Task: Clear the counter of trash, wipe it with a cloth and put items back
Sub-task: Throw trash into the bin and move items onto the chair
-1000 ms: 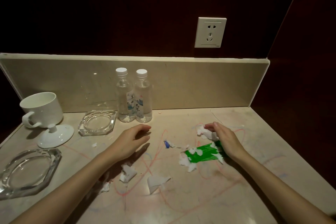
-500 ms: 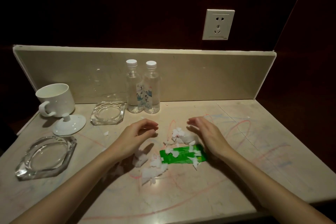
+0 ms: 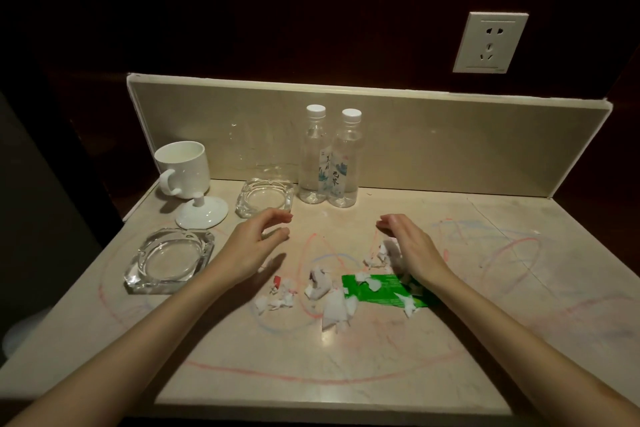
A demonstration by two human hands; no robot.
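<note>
- Counter (image 3: 346, 364): pale marble-patterned top, its surface marked with looping red and blue crayon-like lines.
- Trash, centre foreground: torn white paper scraps (image 3: 334, 305) scattered in a loose cluster; a flat green wrapper (image 3: 381, 289) lies among them, its printing too small to read; a small red fragment (image 3: 277, 280) sits at the cluster's left edge.
- Left hand (image 3: 254, 246): raised just above the counter to the left of the scraps, fingers loosely curved with thumb apart, holding nothing.
- Right hand (image 3: 410, 246): set on edge to the right of the scraps, fingers straight and together, its palm side against the nearest white pieces and the wrapper's right end.
- Large glass ashtray (image 3: 169, 260): near the left edge, nothing visible in its bowl.
- Small glass ashtray (image 3: 265, 197): farther back, just left of the bottles, nothing visible in its bowl.
- Cup lid (image 3: 202, 213): white, lying inverted with its knob upward, just in front of the mug.
- White mug (image 3: 183, 168): upright at rear left, handle toward the viewer; contents cannot be judged.
- Two clear plastic bottles (image 3: 330, 159): upright, side by side and touching, against the backsplash; white caps on, clear liquid inside; labels carry blue-green artwork and dark characters that cannot be read with certainty.
- Backsplash (image 3: 450, 149): beige strip along the rear.
- Wall socket (image 3: 490, 42): white, on the dark wall, upper right.
</note>
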